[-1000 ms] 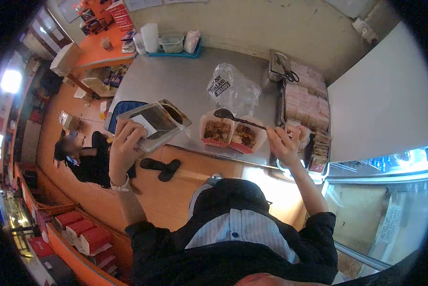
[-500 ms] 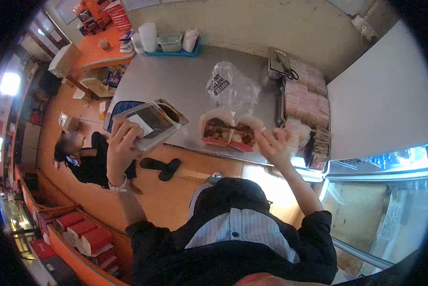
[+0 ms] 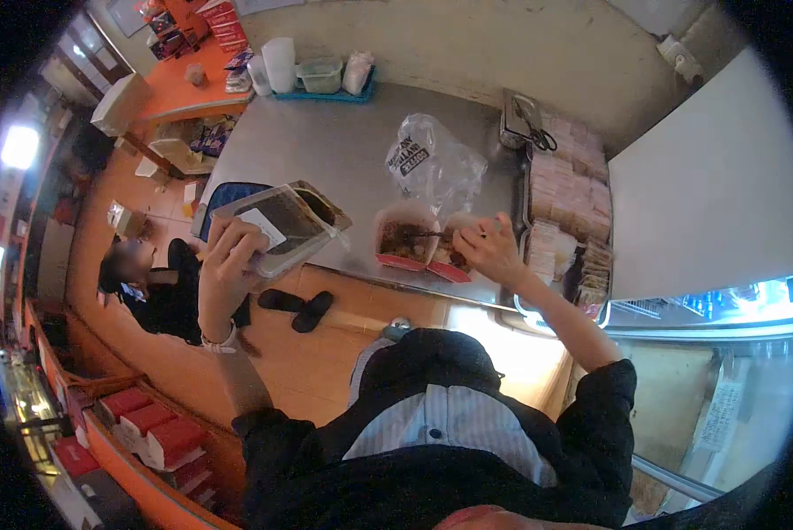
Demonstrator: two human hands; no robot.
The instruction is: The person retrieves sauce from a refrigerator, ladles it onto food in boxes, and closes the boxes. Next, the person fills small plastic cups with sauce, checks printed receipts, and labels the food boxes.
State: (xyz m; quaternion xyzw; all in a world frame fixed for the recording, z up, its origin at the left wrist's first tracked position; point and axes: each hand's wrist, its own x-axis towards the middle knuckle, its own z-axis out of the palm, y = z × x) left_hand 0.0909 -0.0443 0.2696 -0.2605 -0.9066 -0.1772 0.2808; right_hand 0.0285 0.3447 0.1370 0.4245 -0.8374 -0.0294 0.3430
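Observation:
My left hand [image 3: 229,265] is closed on the side of a clear plastic container [image 3: 295,237], which is tilted and has dark brown sauce inside and a white label. On the steel table's front edge stand two red-and-white paper food boxes; the left box [image 3: 404,261] holds brown food, and the right box [image 3: 449,272] is partly covered by my hand. My right hand [image 3: 492,254] has its fingers closed around the handle end of a dark spoon [image 3: 425,235], whose other end dips into the left box. Behind the boxes lies a crumpled clear plastic bag [image 3: 436,168] with black print.
Packed sachets [image 3: 569,190] fill a tray on the right, with scissors [image 3: 538,128] behind. A blue tray [image 3: 326,97] with containers sits at the back. A person [image 3: 162,287] is low at the left, near black slippers [image 3: 299,309]. An open freezer [image 3: 706,336] stands at right.
My right hand has moved left and down to the boxes and taken hold of the spoon that lay across them. The spoon's far end has shifted into the left box. My left hand stays nearly still.

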